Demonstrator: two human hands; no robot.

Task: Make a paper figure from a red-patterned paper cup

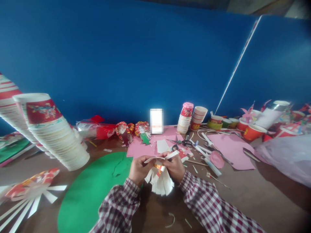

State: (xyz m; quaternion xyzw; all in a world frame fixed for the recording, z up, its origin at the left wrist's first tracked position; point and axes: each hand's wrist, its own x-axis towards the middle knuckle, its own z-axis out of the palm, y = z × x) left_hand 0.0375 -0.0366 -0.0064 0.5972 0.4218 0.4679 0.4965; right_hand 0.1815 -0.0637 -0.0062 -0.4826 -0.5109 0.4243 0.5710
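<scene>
Head view — left hand (139,170) and right hand (175,167), fingers pinched closed, grip the cut paper cup (162,184)

Both forearms are covered by long sleeves. Left sleeve (119,205) and right sleeve (213,205) are patterned alike, in maroon and white checks; darker squares are set among paler, mauve-tinted ones. Cloth is creased, loosely bunched along the forearms. Left cuff (132,185) and right cuff (186,181) are gathered in small folds at the wrists. Left hand (139,170) and right hand (176,168) are uncovered.
</scene>
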